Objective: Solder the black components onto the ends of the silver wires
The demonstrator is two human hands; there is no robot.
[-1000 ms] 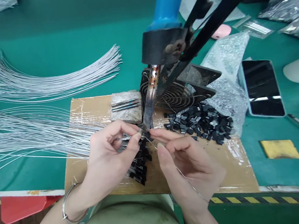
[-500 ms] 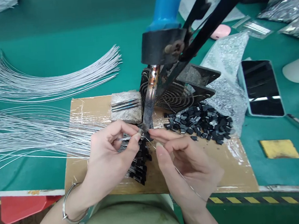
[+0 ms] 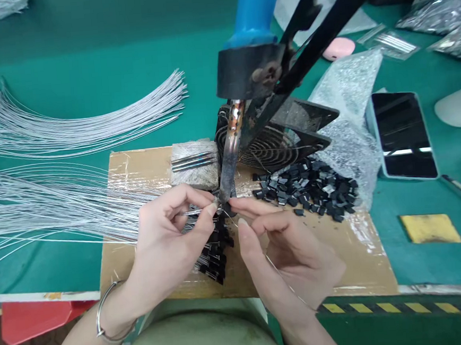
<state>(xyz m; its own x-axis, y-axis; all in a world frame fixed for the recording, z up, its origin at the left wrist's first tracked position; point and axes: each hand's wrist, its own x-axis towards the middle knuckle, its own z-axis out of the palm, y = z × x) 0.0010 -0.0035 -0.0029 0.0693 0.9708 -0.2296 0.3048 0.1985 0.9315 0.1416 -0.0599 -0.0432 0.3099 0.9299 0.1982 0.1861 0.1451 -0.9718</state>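
Observation:
A soldering iron [image 3: 233, 135] with a blue handle hangs in a black stand, its tip pointing down at my hands. My left hand [image 3: 175, 235] pinches a thin grey wire [image 3: 191, 213] right under that tip. My right hand [image 3: 288, 247] is closed on a strand of solder wire [image 3: 278, 270], which runs across the palm and out past the thumb to the tip. A right fingertip rests beside a small black part near the joint; the exact contact is hidden. Below my left fingers lie wires with black connectors [image 3: 215, 256] on their ends.
A cardboard sheet [image 3: 358, 269] covers the bench front. Loose black connectors [image 3: 307, 190] are heaped right of a fan [image 3: 272, 142]. Bundles of grey wires [image 3: 91, 125] lie left. Spare tips sit on a wrapped block [image 3: 195, 180]. A phone [image 3: 403, 137] and yellow sponge [image 3: 430, 228] lie right.
My right thumb and the solder wire have shifted slightly left and up toward the iron's tip. My left hand has hardly moved.

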